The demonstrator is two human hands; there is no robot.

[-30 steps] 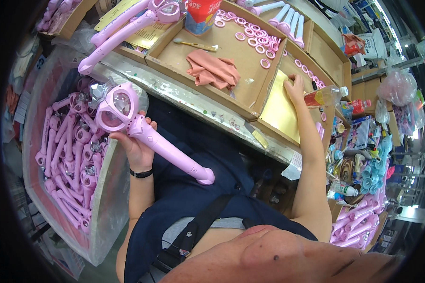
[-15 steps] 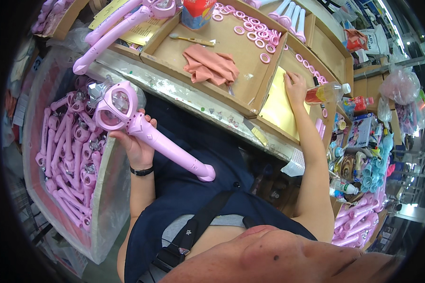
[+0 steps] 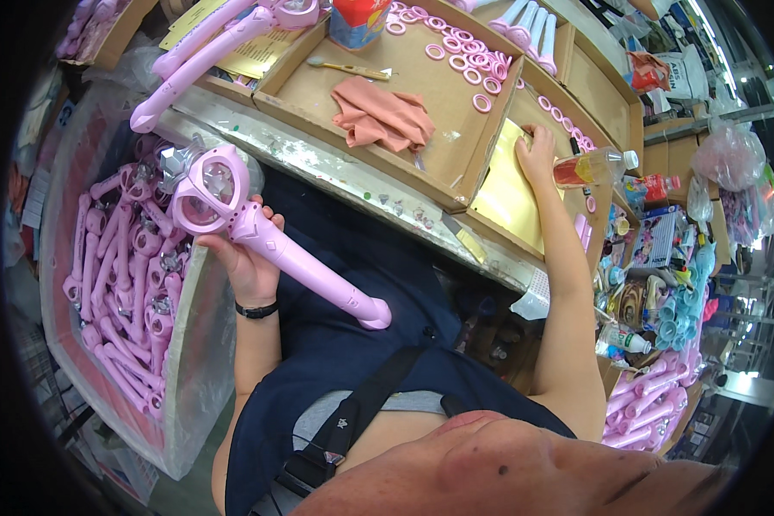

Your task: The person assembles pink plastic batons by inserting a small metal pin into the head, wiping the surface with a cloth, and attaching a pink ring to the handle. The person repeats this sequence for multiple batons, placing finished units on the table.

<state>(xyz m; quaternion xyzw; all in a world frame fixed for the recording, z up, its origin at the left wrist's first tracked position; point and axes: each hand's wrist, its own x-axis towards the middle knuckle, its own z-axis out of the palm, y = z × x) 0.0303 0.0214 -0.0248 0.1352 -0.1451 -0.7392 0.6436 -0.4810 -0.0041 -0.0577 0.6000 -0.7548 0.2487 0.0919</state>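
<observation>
Table (image 3: pixel 318 162) ran across 12 o'clock, pale edge scuffed and paint-spotted. Cardboard tray (image 3: pixel 421 90) on it held a crumpled salmon cloth (image 3: pixel 383 116), a brush (image 3: pixel 348 68) and, at 1, pink rings (image 3: pixel 473 60). Amber-liquid bottle (image 3: pixel 580 170) lay at 2. Room cluttered; pile of pink handles (image 3: pixel 649 400) at 4, plastic-lined tub (image 3: pixel 198 344) of similar wands at 9. Held wand (image 3: pixel 305 267): head at 10, beside the tub, handle slanting to the middle over a dark apron (image 3: pixel 271 421). Glossy pink, open rounded frame around a clear piece, silvery faceted gem on top, flared foot. Left hand (image 3: pixel 254 262): grip pinched the wand below its head. Right hand (image 3: pixel 535 156): fingers bent at a yellow sheet (image 3: pixel 506 202), 2 o'clock; couldn't tell if grip pinched.
</observation>
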